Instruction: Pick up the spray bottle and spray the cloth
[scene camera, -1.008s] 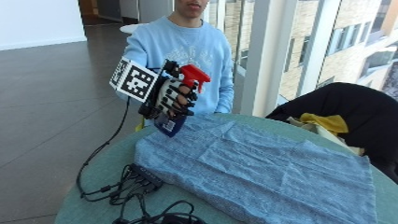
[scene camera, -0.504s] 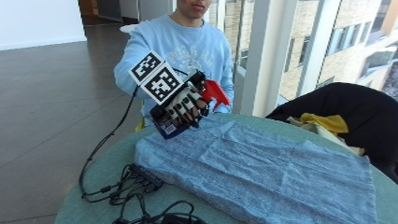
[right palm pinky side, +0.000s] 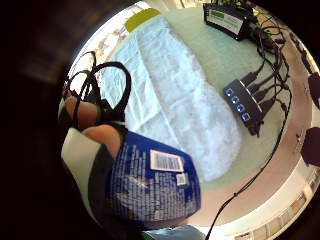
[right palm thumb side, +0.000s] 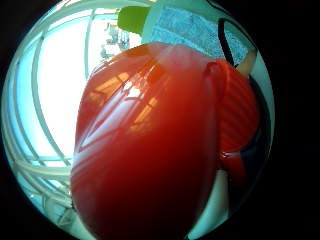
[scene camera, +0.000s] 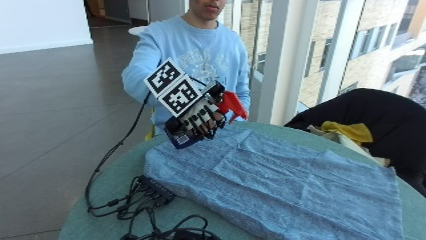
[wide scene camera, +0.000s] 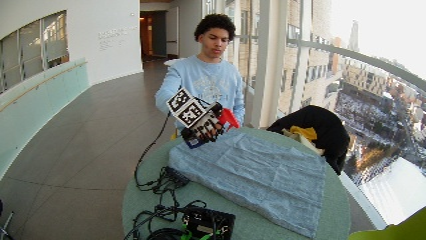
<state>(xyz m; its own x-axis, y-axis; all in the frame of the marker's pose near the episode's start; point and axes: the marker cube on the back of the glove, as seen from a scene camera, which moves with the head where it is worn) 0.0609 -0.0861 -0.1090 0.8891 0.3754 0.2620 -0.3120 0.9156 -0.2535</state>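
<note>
Right now the gloved right hand (scene camera: 200, 116) holds the spray bottle (scene camera: 193, 127) up in the air, above the near-person edge of the blue cloth (scene camera: 279, 185), w/ fingers (scene camera: 203, 120) curled round the bottle's neck and body. Bottle doesn't touch cloth or surface (scene camera: 113, 200); it hangs clear above both.

Key relation: the bottle's long axis is tilted, not upright. Blue base w/ label points down and back toward the person's side of the surface, red trigger head (scene camera: 233, 104) sits at the upper end. The nozzle seems to point out across the cloth, toward the window side, though its tip is too small to make out. Little-finger palm view confirms: bottle base (right palm pinky side: 150, 185) close to the palm, cloth (right palm pinky side: 175, 95) spread out beyond it, below. Thumb-side view is nearly all red head (right palm thumb side: 150, 150), so that end sits right at the thumb side.

Judgement: pick-up looks done; spray step next. Cloth lies fwd and below the nozzle end, so aim probably needs a slightly more downward tilt before squeezing. Can't see whether a finger is on the trigger.
</note>
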